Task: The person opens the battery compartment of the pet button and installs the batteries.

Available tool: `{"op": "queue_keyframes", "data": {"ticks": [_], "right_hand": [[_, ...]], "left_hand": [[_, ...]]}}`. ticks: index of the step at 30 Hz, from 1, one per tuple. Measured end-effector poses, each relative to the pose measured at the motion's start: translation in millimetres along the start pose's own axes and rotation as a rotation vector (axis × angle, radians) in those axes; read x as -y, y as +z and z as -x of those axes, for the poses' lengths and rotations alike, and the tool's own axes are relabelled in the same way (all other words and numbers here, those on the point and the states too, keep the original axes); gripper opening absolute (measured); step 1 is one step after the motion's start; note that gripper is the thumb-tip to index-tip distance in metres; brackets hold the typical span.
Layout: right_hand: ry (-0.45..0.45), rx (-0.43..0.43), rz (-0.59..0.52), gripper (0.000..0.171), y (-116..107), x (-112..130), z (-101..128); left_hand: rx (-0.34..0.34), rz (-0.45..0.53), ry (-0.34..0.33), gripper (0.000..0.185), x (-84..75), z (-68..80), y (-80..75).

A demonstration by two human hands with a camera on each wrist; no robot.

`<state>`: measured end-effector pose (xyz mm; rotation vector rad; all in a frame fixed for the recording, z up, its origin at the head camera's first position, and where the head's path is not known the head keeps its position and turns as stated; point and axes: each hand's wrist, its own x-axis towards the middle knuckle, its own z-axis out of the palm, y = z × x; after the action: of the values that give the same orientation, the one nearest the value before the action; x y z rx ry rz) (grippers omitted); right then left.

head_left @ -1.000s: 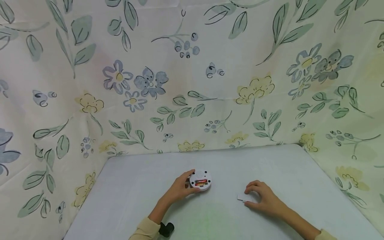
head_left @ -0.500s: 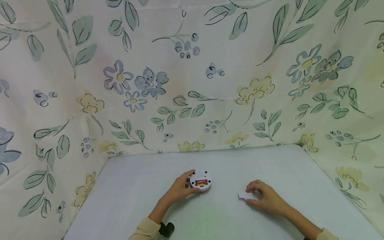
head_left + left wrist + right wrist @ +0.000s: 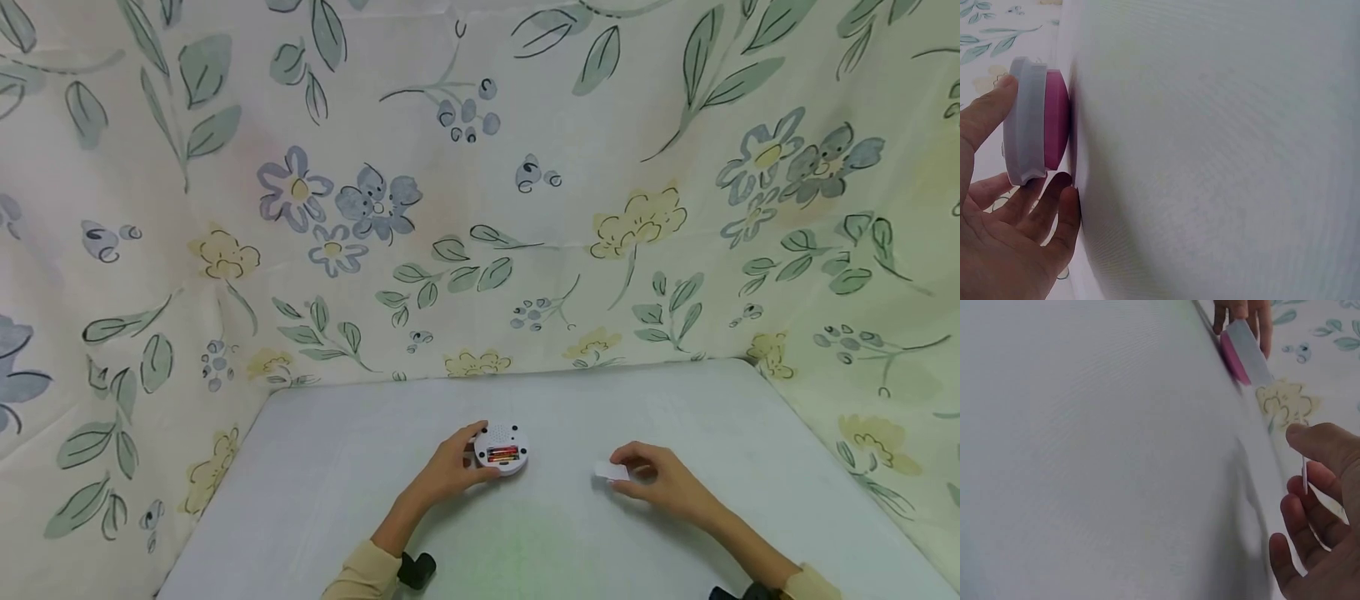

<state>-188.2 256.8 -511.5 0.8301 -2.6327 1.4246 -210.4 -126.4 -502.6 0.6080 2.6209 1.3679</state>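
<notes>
Head view shows both forearms reaching forward over the white table (image 3: 337, 467), sleeves at the near edge. Left hand (image 3: 448, 468) lies palm toward the round white device (image 3: 501, 450), thumb on its far-left rim and fingers curled against its near-left side, gripping it. Device sits flat on the table, roughly at the table's middle, with its underside up: an open battery bay showing red and yellow cells, the bay's long axis running left to right. Left wrist view confirms the grip, thumb on the white rim (image 3: 1022, 122) and fingers (image 3: 1054, 206) under the edge; a pink face (image 3: 1057, 119) lies against the table surface. Right hand (image 3: 660, 482) hovers right of the device, well apart from it, wrist low and fingers bent, pinching a small white rectangular cover (image 3: 612, 471) between thumb and fingertips. Cover's long axis runs left to right, its free end toward the device. Right wrist view shows the cover edge-on as a thin strip (image 3: 1304, 475) between thumb and fingers. Whether the cover touches the table cannot be told.
</notes>
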Motion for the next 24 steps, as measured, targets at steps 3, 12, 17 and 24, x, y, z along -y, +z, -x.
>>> {"op": "queue_keyframes", "data": {"ticks": [3,12,17,24], "right_hand": [[0.025,0.001,-0.029,0.029,0,1,-7],[0.034,-0.011,-0.095,0.032,12,7,-26],[0.008,-0.007,-0.096,0.032,26,12,-41],[0.016,-0.001,-0.114,0.033,46,23,-61]], "left_hand": [[-0.001,-0.008,0.002,0.082,0.9,-1.1,-0.5],[0.012,-0.017,0.008,0.082,-0.7,-0.9,-0.9],[0.014,-0.012,0.005,0.082,-2.1,-0.8,-1.1],[0.011,-0.013,0.021,0.082,-3.3,-0.9,-1.4]]}}
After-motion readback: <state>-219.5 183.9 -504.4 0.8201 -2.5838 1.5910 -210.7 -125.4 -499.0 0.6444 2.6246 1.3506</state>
